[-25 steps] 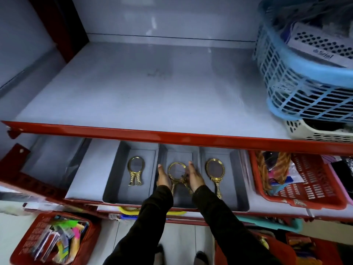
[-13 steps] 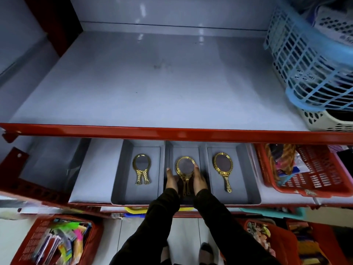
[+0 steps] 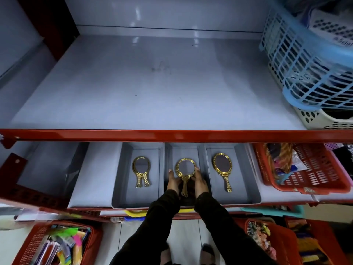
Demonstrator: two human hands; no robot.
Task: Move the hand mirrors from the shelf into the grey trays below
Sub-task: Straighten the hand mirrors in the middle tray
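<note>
Upper shelf (image 3: 152, 88): the big grey shelf in front of you is bare in the middle. No mirror lies on it.
Grey trays: three sit side by side on the lower shelf, under the red shelf edge (image 3: 172, 135).
Left tray (image 3: 122, 180): it holds gold hand mirrors (image 3: 141, 174) stacked flat. You can see two handles at the near end, spread a little apart.
Middle tray (image 3: 184, 150): both of your hands are in here.
Round mirror (image 3: 185, 172): it is gold and lies in the middle tray, glass up, handle toward you. It looks like more than one mirror in a stack, but you cannot tell how many.
Your left hand (image 3: 173, 183): it is flat against the left side of the round mirror, fingers straight and pointing far.
Your right hand (image 3: 201, 183): it is flat against the right side of the same mirror. Your two hands press the mirror between them.
Right tray (image 3: 246, 180): one gold oval mirror (image 3: 222, 170) lies flat in it, handle toward you and tilted a little to the right. Nothing touches it.
Red basket (image 3: 313, 176): it sits just to the right of the trays, full of small goods.
Blue basket (image 3: 298, 60): it sits on the far right of the upper shelf, on top of a white basket (image 3: 313, 118).
</note>
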